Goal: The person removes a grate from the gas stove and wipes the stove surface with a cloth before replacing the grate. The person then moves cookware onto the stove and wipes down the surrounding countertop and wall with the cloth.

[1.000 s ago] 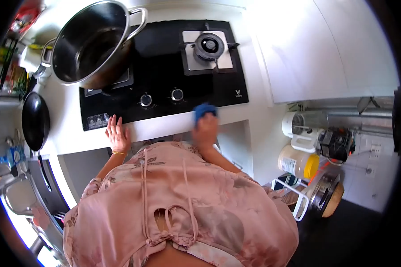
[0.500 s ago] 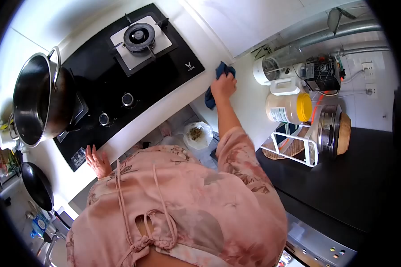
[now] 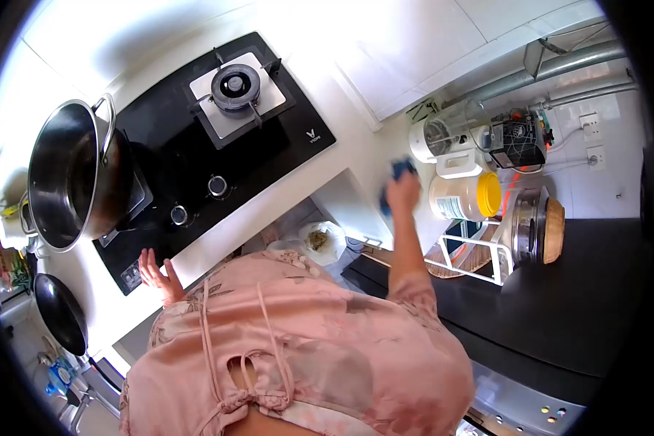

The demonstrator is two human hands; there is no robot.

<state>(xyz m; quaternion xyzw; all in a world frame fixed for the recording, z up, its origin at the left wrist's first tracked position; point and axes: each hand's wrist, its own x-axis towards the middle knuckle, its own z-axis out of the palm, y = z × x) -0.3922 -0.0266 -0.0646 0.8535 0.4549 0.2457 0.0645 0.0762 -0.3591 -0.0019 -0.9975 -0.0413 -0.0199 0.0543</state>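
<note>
Two hands on my feed: right hand (image 3: 404,195) grips a blue cloth (image 3: 405,168), blurred, over the white counter (image 3: 363,161); yellow-lidded jar (image 3: 454,197) just beside it. Left hand (image 3: 160,280) open, fingers spread, by the black hob (image 3: 185,156).

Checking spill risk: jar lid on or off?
On: the yellow lid covers the mouth of the jar, near the right hand with the cloth.
</note>
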